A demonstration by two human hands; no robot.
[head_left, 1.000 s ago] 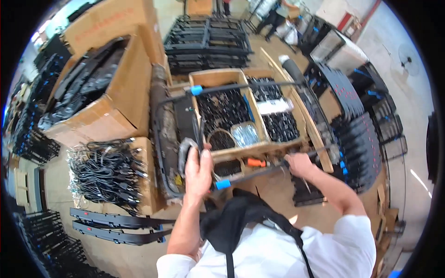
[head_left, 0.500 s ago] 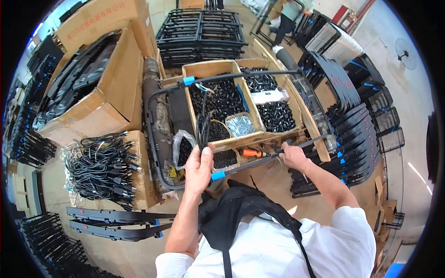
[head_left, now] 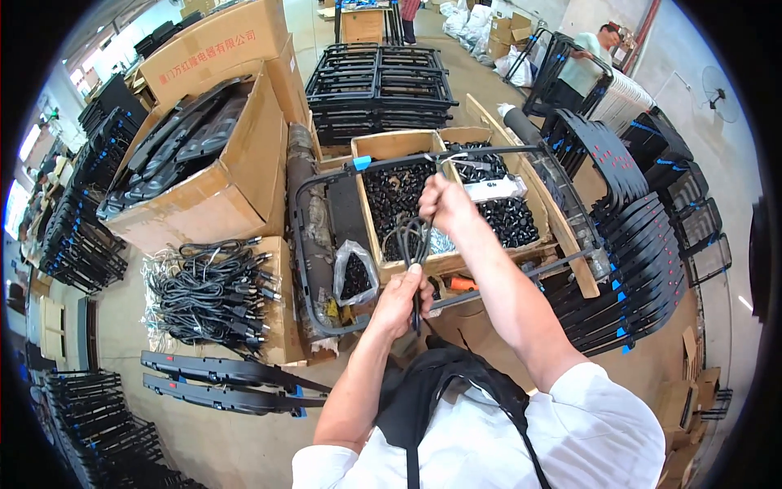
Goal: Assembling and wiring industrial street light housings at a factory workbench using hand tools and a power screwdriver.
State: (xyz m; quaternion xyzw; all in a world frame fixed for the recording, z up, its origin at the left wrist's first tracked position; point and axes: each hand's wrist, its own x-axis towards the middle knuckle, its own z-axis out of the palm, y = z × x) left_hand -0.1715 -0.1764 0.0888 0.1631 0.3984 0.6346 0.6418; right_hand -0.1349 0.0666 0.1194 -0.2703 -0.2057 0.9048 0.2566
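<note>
My left hand (head_left: 399, 303) is closed round a folded black power cord (head_left: 411, 240), whose loops stand up above the fist and whose lower end hangs below it. Just above those loops, my right hand (head_left: 446, 204) is closed at the cord's upper end, slightly blurred; pale wire tips show by its fingers. Both hands are over a black rounded frame (head_left: 326, 330) with blue tape, which lies across a wooden compartment box (head_left: 364, 208) of small black parts. An orange-handled tool (head_left: 463, 284) lies near the box's front edge, partly behind my right forearm.
At left, a carton (head_left: 281, 326) bears a heap of black cords (head_left: 208, 297); behind it a larger carton (head_left: 183, 204) holds black panels. Black frames (head_left: 379, 90) are stacked at the back, curved black parts (head_left: 627, 261) at right. A person (head_left: 588, 65) stands at the far right.
My right hand has left the frame's front bar and come up to the cord's upper end. The left hand still holds the cord. The view has shifted, and the far person now stands more upright.
</note>
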